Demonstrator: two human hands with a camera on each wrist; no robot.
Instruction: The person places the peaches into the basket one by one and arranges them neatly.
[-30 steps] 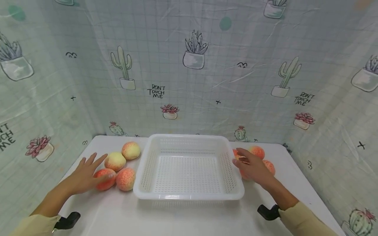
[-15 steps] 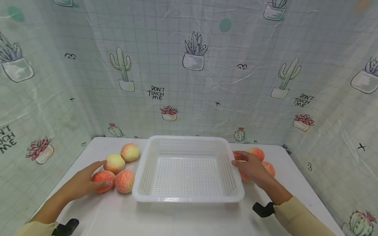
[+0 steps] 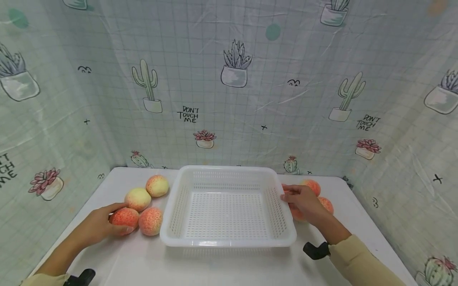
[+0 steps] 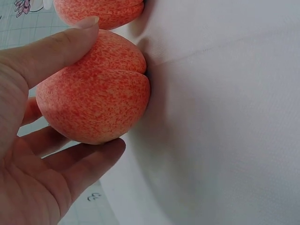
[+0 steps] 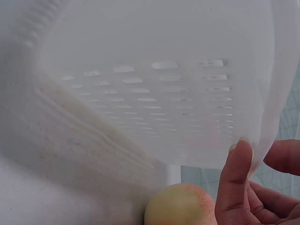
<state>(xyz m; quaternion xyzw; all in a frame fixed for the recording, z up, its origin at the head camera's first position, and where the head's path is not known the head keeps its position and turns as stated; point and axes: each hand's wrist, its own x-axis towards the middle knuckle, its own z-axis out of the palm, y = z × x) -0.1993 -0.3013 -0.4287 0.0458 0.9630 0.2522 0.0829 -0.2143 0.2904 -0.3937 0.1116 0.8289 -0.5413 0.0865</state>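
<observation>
A red peach (image 3: 125, 220) on the table's left side is held by my left hand (image 3: 94, 224). In the left wrist view, the thumb lies over this peach (image 4: 96, 96) and the fingers curl beneath it. Another speckled peach (image 3: 151, 221) sits beside it, with two yellowish peaches (image 3: 138, 199) behind. A white perforated basket (image 3: 229, 243) stands in the middle, nothing inside. My right hand (image 3: 305, 204) is at its right rim; the right wrist view shows thumb and finger pinching the basket's edge (image 5: 267, 117).
Several peaches (image 3: 325, 204) cluster to the basket's right, partly hidden by the right hand; a yellowish peach (image 5: 180, 206) shows near that hand in the right wrist view. The white table (image 3: 229, 270) is enclosed by a cactus-print curtain (image 3: 229, 103) behind and at both sides.
My left hand has come down from above the left peaches and closed round the red one. The right hand stays at the basket's rim, its fingers drawn in slightly.
</observation>
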